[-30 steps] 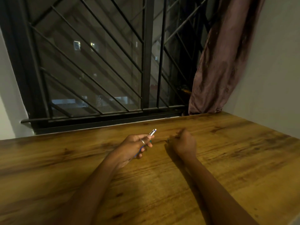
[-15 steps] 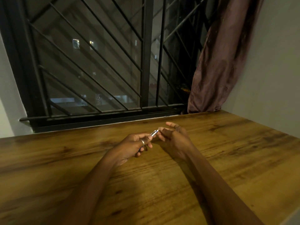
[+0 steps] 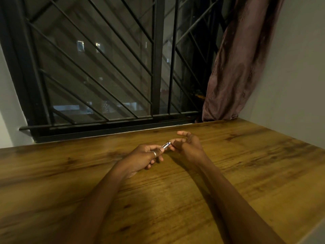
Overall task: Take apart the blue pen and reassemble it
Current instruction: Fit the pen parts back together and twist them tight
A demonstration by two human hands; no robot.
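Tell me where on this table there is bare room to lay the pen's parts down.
Nearly all of the wooden table is bare. Free patches: the wide stretch left of the left hand, up to the window frame; the corner right of the right hand, bordered by the curtain and wall; the near strip between the forearms. Only the middle, where both hands meet on the pen, is crowded.

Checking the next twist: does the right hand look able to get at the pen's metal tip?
Probably yes. The right hand already has its fingertips at the pen tip, which sticks out of the left hand; nothing is between them.
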